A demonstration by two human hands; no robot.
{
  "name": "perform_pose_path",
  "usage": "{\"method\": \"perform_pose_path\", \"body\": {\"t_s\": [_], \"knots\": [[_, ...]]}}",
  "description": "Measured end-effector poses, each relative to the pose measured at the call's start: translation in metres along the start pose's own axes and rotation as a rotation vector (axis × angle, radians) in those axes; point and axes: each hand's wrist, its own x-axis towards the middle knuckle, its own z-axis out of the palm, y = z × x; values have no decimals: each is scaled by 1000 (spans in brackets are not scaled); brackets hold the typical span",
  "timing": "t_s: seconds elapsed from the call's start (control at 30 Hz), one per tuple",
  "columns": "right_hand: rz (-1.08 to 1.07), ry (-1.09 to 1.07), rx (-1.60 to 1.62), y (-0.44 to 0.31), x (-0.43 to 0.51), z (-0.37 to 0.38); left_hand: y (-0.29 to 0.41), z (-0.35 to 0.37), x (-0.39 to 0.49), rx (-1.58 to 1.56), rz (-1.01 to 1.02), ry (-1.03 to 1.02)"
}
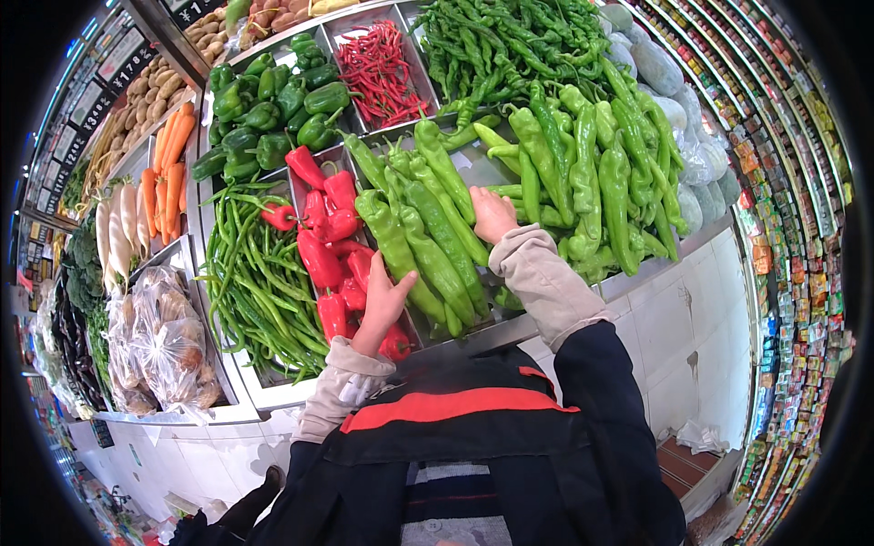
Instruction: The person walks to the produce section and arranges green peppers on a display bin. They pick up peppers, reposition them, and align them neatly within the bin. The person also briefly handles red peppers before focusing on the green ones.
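Long light-green peppers (437, 225) lie side by side in a metal compartment between my two hands. My left hand (386, 297) is at their left edge, thumb spread against the nearest pepper and the other fingers partly hidden beside the red peppers (319, 259). On the right, my right hand (493, 215) touches the side of the group, its fingers bent; whether it grips a pepper is not clear. A larger heap of light-green peppers (587, 177) lies just right of that hand, with part of the metal tray bottom (478, 167) showing above it.
Green beans or thin green peppers (256, 286) fill the compartment at left. Beyond are green bell peppers (263, 112), red chillies (382, 75) and thin dark-green peppers (505, 48). Metal dividers separate them. Winter melons (655, 65) sit at right; bagged produce (167, 334) is at left.
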Motion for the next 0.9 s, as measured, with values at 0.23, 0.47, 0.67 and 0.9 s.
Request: {"method": "perform_pose_path", "body": {"t_s": [0.23,0.47,0.67,0.9], "knots": [[-174,85,145,5,-12,12,-4,-6,-5,24,-27,45],[-99,-64,219,13,-22,0,-7,-9,-5,82,-57,63],[-104,310,514,-1,-9,-103,1,0,-13,-98,-117,115],[-417,925,551,-36,-40,-176,9,15,-13,-55,-113,134]]}}
